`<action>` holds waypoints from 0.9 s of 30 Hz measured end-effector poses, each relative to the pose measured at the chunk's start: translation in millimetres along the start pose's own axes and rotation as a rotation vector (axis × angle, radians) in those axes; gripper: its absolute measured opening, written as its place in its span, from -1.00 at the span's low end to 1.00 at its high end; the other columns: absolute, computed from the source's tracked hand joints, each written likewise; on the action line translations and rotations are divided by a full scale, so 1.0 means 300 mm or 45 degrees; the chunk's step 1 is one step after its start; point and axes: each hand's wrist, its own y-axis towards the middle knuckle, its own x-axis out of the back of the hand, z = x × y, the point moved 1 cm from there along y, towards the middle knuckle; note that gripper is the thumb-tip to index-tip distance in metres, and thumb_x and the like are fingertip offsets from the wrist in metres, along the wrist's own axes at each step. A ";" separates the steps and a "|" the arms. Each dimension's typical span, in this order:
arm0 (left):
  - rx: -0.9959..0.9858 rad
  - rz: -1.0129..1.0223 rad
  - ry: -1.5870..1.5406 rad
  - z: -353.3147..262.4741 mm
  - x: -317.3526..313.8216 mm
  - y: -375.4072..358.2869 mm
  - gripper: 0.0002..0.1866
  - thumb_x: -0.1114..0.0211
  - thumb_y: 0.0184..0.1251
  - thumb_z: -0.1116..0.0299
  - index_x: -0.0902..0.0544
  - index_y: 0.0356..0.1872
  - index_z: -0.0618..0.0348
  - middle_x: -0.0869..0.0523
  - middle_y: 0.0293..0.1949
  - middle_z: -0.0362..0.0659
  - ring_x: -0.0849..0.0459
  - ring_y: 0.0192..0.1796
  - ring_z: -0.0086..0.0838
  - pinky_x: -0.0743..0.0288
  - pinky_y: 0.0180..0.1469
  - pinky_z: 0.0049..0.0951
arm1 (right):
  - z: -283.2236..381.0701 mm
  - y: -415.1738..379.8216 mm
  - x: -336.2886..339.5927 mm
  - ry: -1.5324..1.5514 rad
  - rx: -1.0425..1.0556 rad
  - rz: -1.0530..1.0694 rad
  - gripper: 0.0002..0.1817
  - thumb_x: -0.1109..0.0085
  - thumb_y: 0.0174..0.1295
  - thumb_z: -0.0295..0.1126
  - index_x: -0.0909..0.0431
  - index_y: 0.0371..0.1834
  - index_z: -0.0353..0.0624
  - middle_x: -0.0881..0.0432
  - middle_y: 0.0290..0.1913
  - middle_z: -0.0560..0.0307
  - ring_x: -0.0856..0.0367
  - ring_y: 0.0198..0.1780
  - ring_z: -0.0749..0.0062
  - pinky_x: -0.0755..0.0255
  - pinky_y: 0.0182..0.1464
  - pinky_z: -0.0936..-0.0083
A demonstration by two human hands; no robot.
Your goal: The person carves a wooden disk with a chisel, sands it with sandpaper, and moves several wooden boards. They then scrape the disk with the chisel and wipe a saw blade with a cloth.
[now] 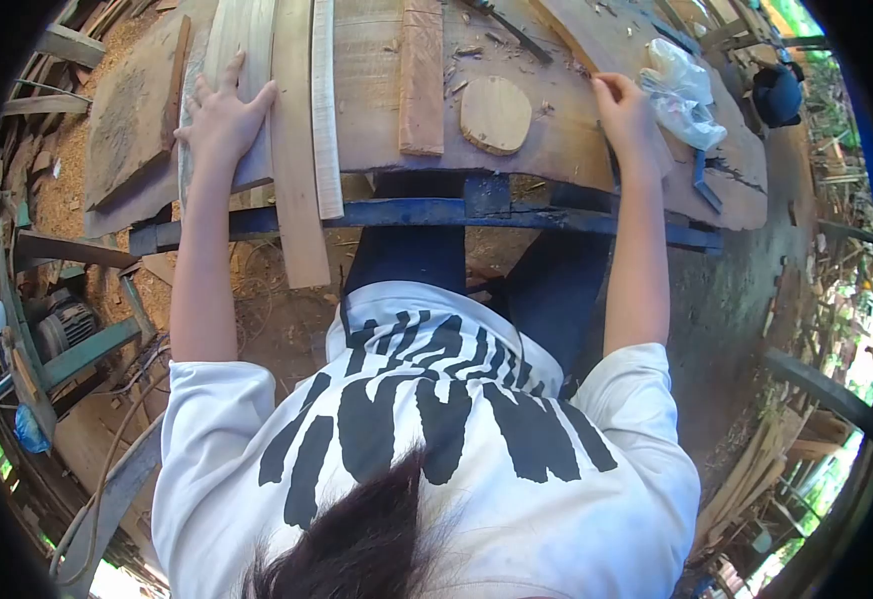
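Note:
My left hand [223, 122] lies flat with its fingers spread on a pale wooden board [242, 45] at the left of the workbench. Beside it, a long plank [294, 130] and a thin light strip [325, 120] stick out past the bench's near edge. My right hand [626, 112] is closed in a pinch over the right part of the bench. Whatever sits between its fingertips is too small to make out. Close to those fingertips ends a narrow wooden strip [561, 30], and a crumpled clear plastic bag [681, 95] lies just to the right.
A short reddish block [422, 80] and a round wood slice [496, 115] lie mid-bench among chips, near a dark thin tool [511, 32]. A blue metal rail [406, 212] runs under the near edge. A motor [65, 324] stands on the lower left.

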 end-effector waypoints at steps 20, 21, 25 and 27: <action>-0.068 -0.092 -0.058 0.027 -0.025 0.019 -0.13 -0.22 0.15 -0.48 -0.29 0.52 -0.56 -0.20 0.56 0.19 -0.14 0.62 0.02 0.00 0.38 0.57 | 0.186 0.095 -0.165 1.119 -0.068 0.044 -0.68 -0.29 0.36 -0.35 -0.53 0.12 -0.19 -0.71 -0.16 -0.05 -0.69 -0.16 0.24 -0.56 -0.04 0.28; -0.079 -0.104 -0.056 0.028 -0.025 0.020 -0.12 -0.22 0.16 -0.48 -0.29 0.53 -0.54 -0.21 0.56 0.20 -0.14 0.62 0.03 0.00 0.39 0.55 | 0.181 0.022 -0.093 1.310 -0.030 -0.034 -0.71 -0.27 0.36 -0.45 -0.52 0.11 -0.16 -0.70 -0.27 0.05 -0.68 -0.28 0.33 -0.54 -0.21 0.38; -0.100 -0.154 -0.147 0.053 -0.045 0.036 -0.16 -0.19 0.20 -0.46 -0.39 0.49 -0.40 -0.23 0.55 0.17 -0.20 0.59 0.05 0.05 0.39 0.59 | 0.267 -0.325 0.003 1.645 -0.117 -0.333 -0.55 -0.30 0.31 -0.60 -0.32 0.18 -0.11 -0.75 -0.02 -0.10 -0.78 -0.04 0.20 -0.68 -0.09 0.36; -0.386 -0.398 -0.215 0.069 -0.057 0.041 -0.29 -0.27 0.27 -0.30 -0.53 0.38 -0.23 -0.32 0.53 0.05 -0.30 0.55 -0.06 0.05 0.34 0.65 | 0.301 -0.461 0.017 1.564 -0.316 -0.345 -0.53 -0.30 0.32 -0.61 -0.30 0.19 -0.12 -0.74 -0.02 -0.11 -0.79 -0.04 0.22 -0.70 -0.06 0.37</action>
